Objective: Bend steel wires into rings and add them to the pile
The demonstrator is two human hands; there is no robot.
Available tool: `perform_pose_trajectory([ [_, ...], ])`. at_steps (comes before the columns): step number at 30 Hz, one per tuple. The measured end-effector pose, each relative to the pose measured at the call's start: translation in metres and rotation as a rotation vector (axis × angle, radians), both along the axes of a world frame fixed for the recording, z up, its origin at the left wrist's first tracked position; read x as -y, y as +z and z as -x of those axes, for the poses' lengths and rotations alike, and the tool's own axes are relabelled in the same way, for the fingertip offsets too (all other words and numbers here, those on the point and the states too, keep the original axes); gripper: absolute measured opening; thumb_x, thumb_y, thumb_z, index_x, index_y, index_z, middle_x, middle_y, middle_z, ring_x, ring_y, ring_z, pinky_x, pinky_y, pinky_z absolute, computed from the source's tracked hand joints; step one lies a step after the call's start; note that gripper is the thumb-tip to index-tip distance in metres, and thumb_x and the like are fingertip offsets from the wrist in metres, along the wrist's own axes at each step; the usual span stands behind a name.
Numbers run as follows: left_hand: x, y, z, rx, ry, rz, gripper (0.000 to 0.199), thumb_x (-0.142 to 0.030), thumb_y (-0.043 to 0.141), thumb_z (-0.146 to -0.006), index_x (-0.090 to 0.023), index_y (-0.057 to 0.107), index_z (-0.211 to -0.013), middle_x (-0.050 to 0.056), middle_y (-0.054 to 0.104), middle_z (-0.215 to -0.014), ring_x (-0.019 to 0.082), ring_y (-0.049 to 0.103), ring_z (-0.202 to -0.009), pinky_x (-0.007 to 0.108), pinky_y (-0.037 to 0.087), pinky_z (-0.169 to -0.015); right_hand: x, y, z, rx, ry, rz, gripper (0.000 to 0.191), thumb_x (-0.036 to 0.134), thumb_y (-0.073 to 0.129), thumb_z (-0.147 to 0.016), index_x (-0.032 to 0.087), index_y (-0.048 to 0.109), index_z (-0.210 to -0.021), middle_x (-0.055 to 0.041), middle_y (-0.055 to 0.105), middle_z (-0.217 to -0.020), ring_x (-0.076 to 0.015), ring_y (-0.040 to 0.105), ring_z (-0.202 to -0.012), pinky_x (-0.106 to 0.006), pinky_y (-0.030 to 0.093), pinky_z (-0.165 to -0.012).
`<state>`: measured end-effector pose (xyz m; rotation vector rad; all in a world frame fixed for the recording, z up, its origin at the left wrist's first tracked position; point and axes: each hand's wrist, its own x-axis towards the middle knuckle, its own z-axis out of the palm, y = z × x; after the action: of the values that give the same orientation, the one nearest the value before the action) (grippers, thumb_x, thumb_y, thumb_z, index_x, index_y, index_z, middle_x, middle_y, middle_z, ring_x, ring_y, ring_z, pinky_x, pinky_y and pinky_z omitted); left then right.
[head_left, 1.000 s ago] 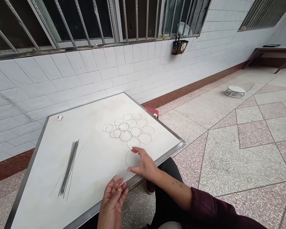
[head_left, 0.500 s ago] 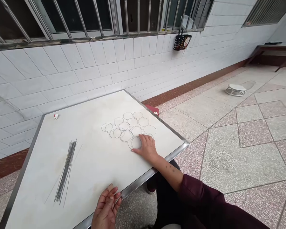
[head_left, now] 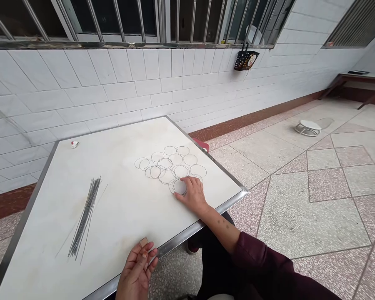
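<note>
Near the table's front edge, my left hand (head_left: 138, 266) is closed with a small brown block (head_left: 143, 241) between its fingertips; the block's lower part is hidden by the fingers. My right hand (head_left: 192, 194) rests on the tabletop, its thumb and fingers curled round the edge of a thin wire ring (head_left: 174, 186). More wire rings (head_left: 167, 169) lie flat beyond that hand, several of them overlapping. On the left side of the table a bundle of straight dark wires (head_left: 86, 218) lies loosely, with a few strands splayed apart.
The white table (head_left: 121, 208) has a metal rim and stands against a tiled wall (head_left: 118, 93). A small red and white item (head_left: 74, 144) sits near its far left corner. A black basket (head_left: 246, 61) hangs from the window bars. A low white stool (head_left: 308, 127) stands on the floor.
The camera view has shifted slightly. Both hands stay in nearly the same places, the right at the wire ring and the left with the brown block.
</note>
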<state>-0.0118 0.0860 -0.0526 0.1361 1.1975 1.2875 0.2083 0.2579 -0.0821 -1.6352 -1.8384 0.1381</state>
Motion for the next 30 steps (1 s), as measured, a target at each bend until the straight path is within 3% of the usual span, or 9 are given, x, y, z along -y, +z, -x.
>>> perform_pose_trajectory([
  [3,0.001,0.0,0.0,0.004,0.003,0.001,0.023,-0.016,0.075,-0.077,-0.019,0.07,-0.1,0.007,0.072,-0.107,0.019,0.07,-0.093,0.028,0.057,-0.079,-0.002,0.002,0.002,0.007,0.017,0.017,0.025,0.033,0.072,-0.078,0.02,0.063,-0.098,-0.0084,0.065,-0.102,-0.0277,0.053,-0.102,-0.041,0.04,-0.092],
  [5,0.001,0.002,-0.001,0.004,0.005,0.009,0.023,-0.015,0.075,-0.077,-0.019,0.07,-0.099,0.007,0.072,-0.105,0.019,0.07,-0.092,0.029,0.057,-0.079,-0.004,0.001,0.007,0.01,0.024,0.029,0.017,0.032,0.07,-0.08,0.02,0.064,-0.091,-0.007,0.065,-0.095,-0.0264,0.054,-0.097,-0.04,0.04,-0.088],
  [11,0.003,0.002,-0.001,-0.047,-0.012,0.01,0.032,-0.023,0.08,-0.072,-0.019,0.068,-0.101,0.007,0.071,-0.107,0.02,0.068,-0.093,0.029,0.056,-0.079,-0.012,-0.002,0.018,0.032,0.054,0.048,0.007,0.026,0.067,-0.083,0.019,0.064,-0.083,-0.0062,0.063,-0.083,-0.0247,0.053,-0.085,-0.038,0.041,-0.078],
  [15,-0.004,0.006,0.001,-0.194,-0.114,-0.079,0.042,-0.036,0.08,-0.072,-0.02,0.065,-0.107,0.007,0.07,-0.108,0.021,0.065,-0.092,0.032,0.054,-0.075,-0.024,0.007,0.004,0.068,0.199,-0.007,0.011,0.015,0.055,-0.091,0.018,0.065,-0.095,-0.0087,0.063,-0.093,-0.0229,0.052,-0.087,-0.034,0.045,-0.074],
  [18,-0.028,0.017,-0.005,-0.373,-0.202,-0.172,0.044,-0.039,0.073,-0.078,-0.02,0.06,-0.116,0.008,0.069,-0.106,0.02,0.062,-0.089,0.033,0.051,-0.072,-0.041,0.019,-0.011,0.132,0.454,-0.051,0.016,0.012,0.056,-0.092,0.021,0.068,-0.099,-0.0074,0.064,-0.099,-0.0213,0.052,-0.093,-0.031,0.046,-0.078],
  [23,-0.086,0.03,-0.028,-0.547,-0.35,-0.3,0.043,-0.034,0.066,-0.078,-0.018,0.057,-0.117,0.008,0.07,-0.099,0.021,0.061,-0.087,0.034,0.048,-0.073,-0.071,0.032,-0.022,0.264,0.869,-0.086,0.014,0.021,0.058,-0.095,0.023,0.072,-0.093,-0.0055,0.066,-0.096,-0.0189,0.05,-0.091,-0.03,0.046,-0.08],
  [30,-0.148,0.026,-0.045,-0.605,-0.365,-0.317,0.047,-0.03,0.07,-0.073,-0.019,0.057,-0.117,0.008,0.071,-0.098,0.021,0.06,-0.084,0.033,0.044,-0.07,-0.09,0.04,-0.027,0.365,1.068,-0.079,0.017,0.022,0.053,-0.098,0.022,0.069,-0.093,-0.0037,0.065,-0.093,-0.0186,0.048,-0.091,-0.029,0.044,-0.082],
])
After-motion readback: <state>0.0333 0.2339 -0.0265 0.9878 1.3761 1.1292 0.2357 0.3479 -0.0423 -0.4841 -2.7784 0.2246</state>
